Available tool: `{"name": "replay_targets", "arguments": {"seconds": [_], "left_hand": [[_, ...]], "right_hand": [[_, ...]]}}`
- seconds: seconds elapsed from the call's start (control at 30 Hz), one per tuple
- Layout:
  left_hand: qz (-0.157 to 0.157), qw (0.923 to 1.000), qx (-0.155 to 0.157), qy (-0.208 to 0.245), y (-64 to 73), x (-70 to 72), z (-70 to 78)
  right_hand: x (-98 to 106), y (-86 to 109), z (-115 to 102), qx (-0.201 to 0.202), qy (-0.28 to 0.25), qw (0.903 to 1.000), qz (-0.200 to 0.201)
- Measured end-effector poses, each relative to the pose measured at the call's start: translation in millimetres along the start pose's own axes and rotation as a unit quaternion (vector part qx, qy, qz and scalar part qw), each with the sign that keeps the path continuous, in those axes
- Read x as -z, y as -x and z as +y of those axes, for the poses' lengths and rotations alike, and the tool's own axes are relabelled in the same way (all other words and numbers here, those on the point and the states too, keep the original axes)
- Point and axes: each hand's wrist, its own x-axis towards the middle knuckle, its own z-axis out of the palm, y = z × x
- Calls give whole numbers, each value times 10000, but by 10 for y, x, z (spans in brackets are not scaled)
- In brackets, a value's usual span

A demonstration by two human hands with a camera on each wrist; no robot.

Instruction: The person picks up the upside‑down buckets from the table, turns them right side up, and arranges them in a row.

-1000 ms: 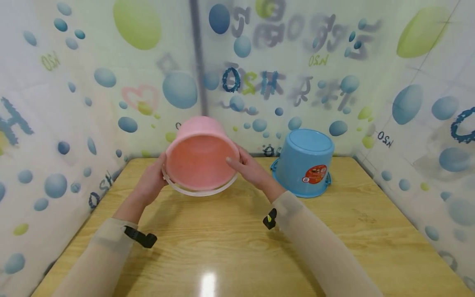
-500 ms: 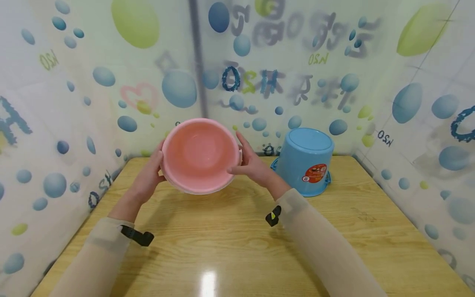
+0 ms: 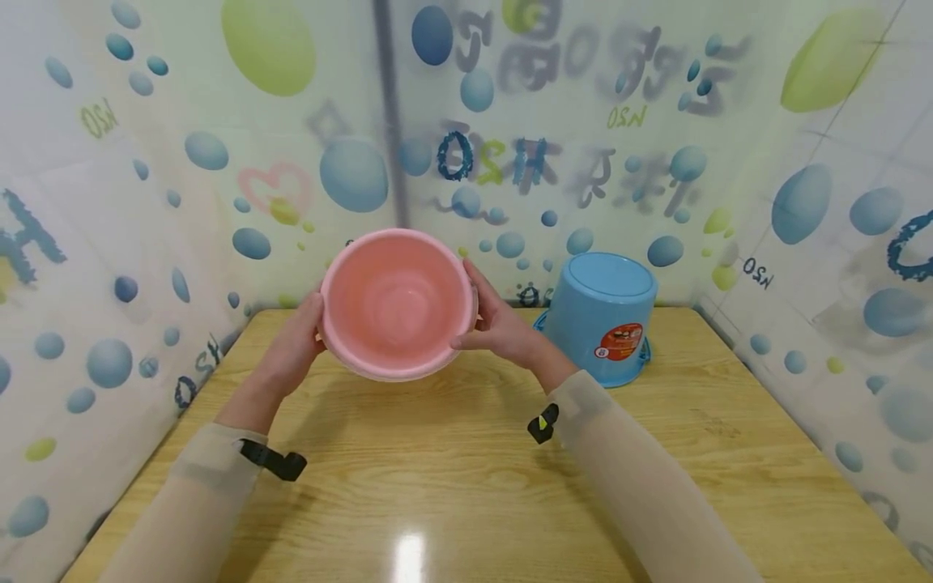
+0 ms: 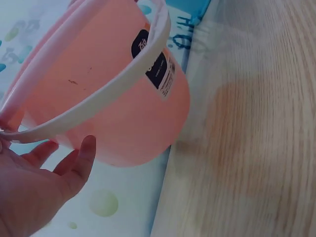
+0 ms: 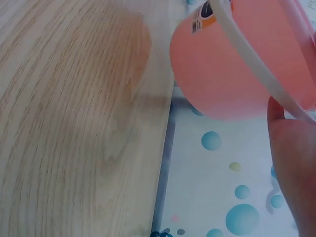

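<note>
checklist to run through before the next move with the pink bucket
1. Left grip on pink bucket: ok, holding its left side.
2. Right grip on it: ok, holding its right side.
3. Pink bucket off the table: ok, held above it.
4. Pink bucket upright: not ok, tilted with its mouth towards the head camera.
5. White handle free of fingers: cannot tell, it runs close to both.
6. Blue bucket apart from pink bucket: ok, upside down to the right.
</note>
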Motion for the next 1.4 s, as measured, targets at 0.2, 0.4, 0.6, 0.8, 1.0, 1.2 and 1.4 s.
{"name": "replay_targets", "arguments": {"seconds": [0.2, 0.4, 0.6, 0.8, 1.0, 1.2, 1.4], "left_hand": [[90, 9989, 300, -359, -18, 33, 67], [355, 9988, 207, -259, -3, 12, 69], [294, 9987, -407, 98, -12, -7, 48], [83, 9998, -177, -96, -22, -4, 70], [8, 9999, -67, -140, -25, 10, 42], [170, 9987, 147, -450, -37, 16, 12], [306, 9979, 388, -427, -63, -7, -19]], "right_hand": [[47, 11, -3, 6, 389, 9989, -248], [71, 14, -19, -130, 600, 9981, -109], [102, 37, -27, -241, 689, 9970, 253], [128, 14, -26, -140, 758, 9961, 425], [118, -24, -40, -240, 982, 9929, 625], [98, -69, -22, -199, 937, 9927, 738], [78, -101, 19, -271, 720, 9934, 848]]}}
